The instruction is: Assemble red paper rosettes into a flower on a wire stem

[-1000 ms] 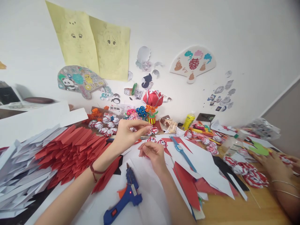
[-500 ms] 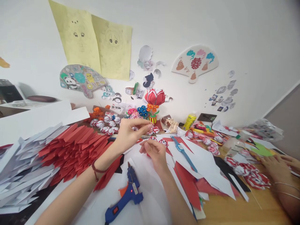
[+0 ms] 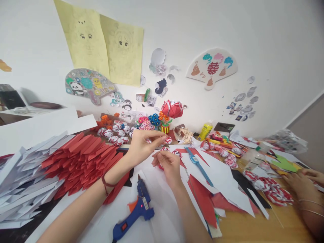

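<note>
A red and white folded-paper flower (image 3: 172,108) leans to the right above my left hand (image 3: 143,145). My left thumb and fingers are pinched together below it, seemingly on its thin stem, which I cannot see clearly. Lower and closer to me, my right hand (image 3: 169,167) is closed too, thumb against fingers; what it pinches is too thin or hidden to make out. On white paper (image 3: 167,216) below both hands lies a blue glue gun (image 3: 138,209) with an orange trigger and a small red light. Behind the hands are several small red-and-white paper balls (image 3: 177,153).
Stacks of folded red paper (image 3: 83,162) and white paper (image 3: 22,182) fill the left. A blue watch (image 3: 198,165), red paper sheets (image 3: 202,199) and a clear bottle (image 3: 251,160) lie to the right. Another person's hands (image 3: 301,182) work at the right edge.
The large paper flower has tipped to the right and slightly down. My left fingertips shifted a little to the right; my right hand has barely moved.
</note>
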### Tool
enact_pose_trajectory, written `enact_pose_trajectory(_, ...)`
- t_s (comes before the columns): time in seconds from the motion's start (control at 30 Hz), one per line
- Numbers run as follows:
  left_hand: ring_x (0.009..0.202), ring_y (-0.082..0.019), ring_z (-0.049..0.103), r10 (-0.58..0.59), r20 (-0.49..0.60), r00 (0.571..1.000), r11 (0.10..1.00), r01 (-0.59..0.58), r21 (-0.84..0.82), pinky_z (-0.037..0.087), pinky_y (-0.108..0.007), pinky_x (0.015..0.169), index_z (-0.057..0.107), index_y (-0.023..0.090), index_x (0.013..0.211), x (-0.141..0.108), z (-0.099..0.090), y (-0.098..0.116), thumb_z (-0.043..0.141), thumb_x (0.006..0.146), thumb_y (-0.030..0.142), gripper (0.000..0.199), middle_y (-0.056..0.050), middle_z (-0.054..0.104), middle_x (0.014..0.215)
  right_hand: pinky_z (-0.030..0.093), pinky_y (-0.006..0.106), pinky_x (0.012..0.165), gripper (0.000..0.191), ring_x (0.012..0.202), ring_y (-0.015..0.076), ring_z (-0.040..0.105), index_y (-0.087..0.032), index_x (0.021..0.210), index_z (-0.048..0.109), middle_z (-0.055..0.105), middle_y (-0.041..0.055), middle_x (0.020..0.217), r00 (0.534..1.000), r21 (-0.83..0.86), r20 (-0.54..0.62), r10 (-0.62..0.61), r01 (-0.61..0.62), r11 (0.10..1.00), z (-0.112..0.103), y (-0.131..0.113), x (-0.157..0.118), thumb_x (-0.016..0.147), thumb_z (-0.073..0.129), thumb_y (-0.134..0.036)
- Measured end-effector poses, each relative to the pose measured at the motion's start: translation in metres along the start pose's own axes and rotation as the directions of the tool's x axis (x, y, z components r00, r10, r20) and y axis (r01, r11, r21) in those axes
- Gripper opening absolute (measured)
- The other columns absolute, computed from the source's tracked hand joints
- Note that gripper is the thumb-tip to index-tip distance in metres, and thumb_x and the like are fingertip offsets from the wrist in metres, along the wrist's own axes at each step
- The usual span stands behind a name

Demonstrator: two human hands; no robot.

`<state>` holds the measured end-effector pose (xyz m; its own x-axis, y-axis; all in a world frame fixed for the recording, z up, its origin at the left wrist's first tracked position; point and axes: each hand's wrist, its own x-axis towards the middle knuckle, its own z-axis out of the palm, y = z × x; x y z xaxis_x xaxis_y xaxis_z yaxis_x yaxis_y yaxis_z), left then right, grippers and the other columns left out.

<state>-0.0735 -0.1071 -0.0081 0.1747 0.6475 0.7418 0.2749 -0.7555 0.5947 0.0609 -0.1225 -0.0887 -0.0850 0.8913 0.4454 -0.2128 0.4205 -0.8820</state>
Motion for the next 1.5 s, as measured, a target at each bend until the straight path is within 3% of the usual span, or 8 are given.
enact_pose_trajectory(0.27, 0.068, -0.016, 0.070, 0.015, -0.023, 1.000, 0.997, -0.013, 0.071, 0.052, -0.023, 0.061, 0.078, 0.017, 0.081, -0.0015, 0.0013, 0.0001, 0.067, 0.085, 0.032, 0.019, -0.004, 0.078, 0.085, 0.044, 0.027, 0.055, 0.033, 0.054, 0.0144, 0.059, -0.016, 0.077, 0.073, 0.068, 0.0041, 0.060, 1.000, -0.025, -0.008, 0.001, -0.001, 1.000, 0.0009, -0.0013, -0.0001, 0.088, 0.064, -0.046)
enact_pose_trajectory(0.73, 0.072, -0.018, 0.071, 0.013, 0.003, 1.000, 0.999, -0.013, 0.047, 0.054, -0.023, 0.064, 0.078, 0.018, 0.083, -0.0006, -0.0002, -0.0023, 0.067, 0.087, 0.033, 0.020, -0.004, 0.078, 0.086, 0.039, 0.025, 0.052, 0.028, 0.052, 0.0128, 0.057, -0.016, 0.078, 0.074, 0.067, 0.0032, 0.060, 1.000, -0.059, 0.002, 0.029, -0.029, 0.998, -0.0015, 0.0003, -0.0006, 0.087, 0.067, -0.042)
enact_pose_trajectory(1.5, 0.068, -0.014, 0.072, 0.094, -0.047, 0.995, 0.992, -0.089, 0.092, 0.051, -0.017, 0.061, 0.079, 0.013, 0.084, -0.0029, 0.0072, 0.0004, 0.070, 0.083, 0.021, 0.012, -0.005, 0.078, 0.083, 0.037, 0.024, 0.051, 0.032, 0.049, 0.0115, 0.053, -0.015, 0.071, 0.069, 0.064, 0.0021, 0.054, 1.000, -0.087, 0.012, 0.002, -0.001, 0.996, -0.0030, 0.0010, 0.0017, 0.088, 0.062, -0.041)
